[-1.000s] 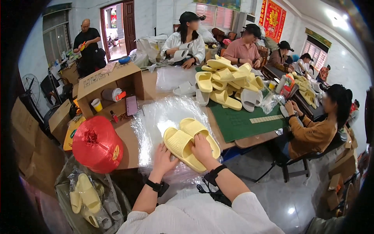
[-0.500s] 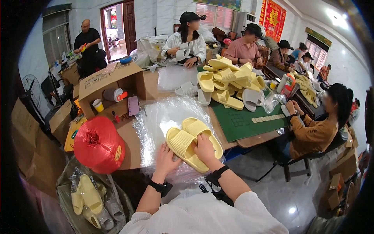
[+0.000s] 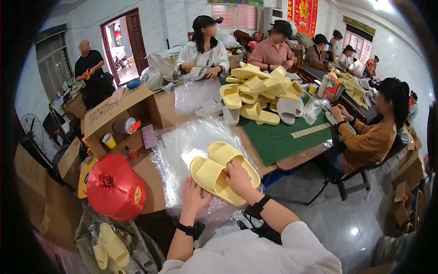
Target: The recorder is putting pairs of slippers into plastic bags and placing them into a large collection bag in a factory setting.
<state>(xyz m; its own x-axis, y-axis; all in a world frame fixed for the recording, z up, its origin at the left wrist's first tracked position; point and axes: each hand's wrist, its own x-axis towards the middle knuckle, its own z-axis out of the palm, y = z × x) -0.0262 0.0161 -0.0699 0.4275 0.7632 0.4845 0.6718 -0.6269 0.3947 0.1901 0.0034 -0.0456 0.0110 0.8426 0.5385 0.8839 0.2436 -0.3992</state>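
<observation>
A pair of pale yellow slippers lies side by side on a stack of clear plastic bags, toes pointing away from me. My right hand is closed on the pair, its fingers at the inner edges between the two slippers. My left hand lies on the plastic beside the left slipper, fingers stretched forward and thumb apart. Whether its fingertips catch a bag's edge cannot be made out.
Left stand a red twine roll and a cardboard box holding cups. A heap of yellow and grey slippers covers part of a green mat. Bagged slippers lie lower left. Co-workers sit across and at right.
My view has shifted, so the surroundings sit differently in the picture. Both hands and the slippers keep nearly the same place on the bags. The co-worker across has lowered the grey slippers slightly.
</observation>
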